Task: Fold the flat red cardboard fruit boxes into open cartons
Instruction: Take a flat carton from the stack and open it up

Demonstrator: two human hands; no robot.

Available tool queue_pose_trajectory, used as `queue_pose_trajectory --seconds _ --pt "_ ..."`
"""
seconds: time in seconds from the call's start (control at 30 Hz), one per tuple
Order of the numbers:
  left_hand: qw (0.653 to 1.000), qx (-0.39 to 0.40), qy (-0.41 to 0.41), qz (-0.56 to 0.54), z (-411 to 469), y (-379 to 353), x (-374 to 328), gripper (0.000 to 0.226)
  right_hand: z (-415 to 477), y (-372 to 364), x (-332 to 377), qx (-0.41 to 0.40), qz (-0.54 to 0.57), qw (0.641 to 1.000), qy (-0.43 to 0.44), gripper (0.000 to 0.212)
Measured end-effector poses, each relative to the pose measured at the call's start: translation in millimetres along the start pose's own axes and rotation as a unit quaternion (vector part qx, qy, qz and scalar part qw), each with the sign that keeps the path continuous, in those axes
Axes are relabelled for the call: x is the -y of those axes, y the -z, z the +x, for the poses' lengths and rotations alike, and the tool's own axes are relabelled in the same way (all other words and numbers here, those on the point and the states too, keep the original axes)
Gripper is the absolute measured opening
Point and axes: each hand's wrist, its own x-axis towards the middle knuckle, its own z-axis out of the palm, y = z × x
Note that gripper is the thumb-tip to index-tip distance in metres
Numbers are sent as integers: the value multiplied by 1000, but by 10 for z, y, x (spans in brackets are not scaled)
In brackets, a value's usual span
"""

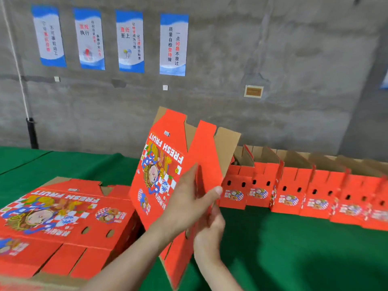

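Observation:
A red cardboard fruit box (161,164) printed "FRESH FRUIT" stands tilted and half opened above the green table, brown flaps up. My left hand (189,198) grips its narrow side panel, thumb over the panel's edge. My right hand (210,234) holds the same box just below, fingers behind the lower part of the panel. A stack of flat red boxes (58,217) lies at the left, print side up. Several folded open cartons (294,185) stand in a row at the right.
The green cloth table (283,248) runs from left to right. A grey concrete wall with several blue and white posters (173,45) stands close behind it. A black pipe (32,133) with a white cord rises at the far left.

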Motion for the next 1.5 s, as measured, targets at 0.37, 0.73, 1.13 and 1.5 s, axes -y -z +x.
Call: queue_pose_trajectory --seconds 0.37,0.73,1.13,1.5 --pt "966 -213 21 -147 -239 -40 -87 20 -300 379 199 211 -343 891 211 52" --pt "956 -72 25 -284 -459 308 269 15 763 987 1000 105 -514 850 55 61" --pt "945 -32 65 -319 -470 191 586 19 846 1664 1569 259 -397 856 -205 27" --pt "950 170 182 -190 -335 276 711 62 776 1668 1655 154 -401 891 -144 37"
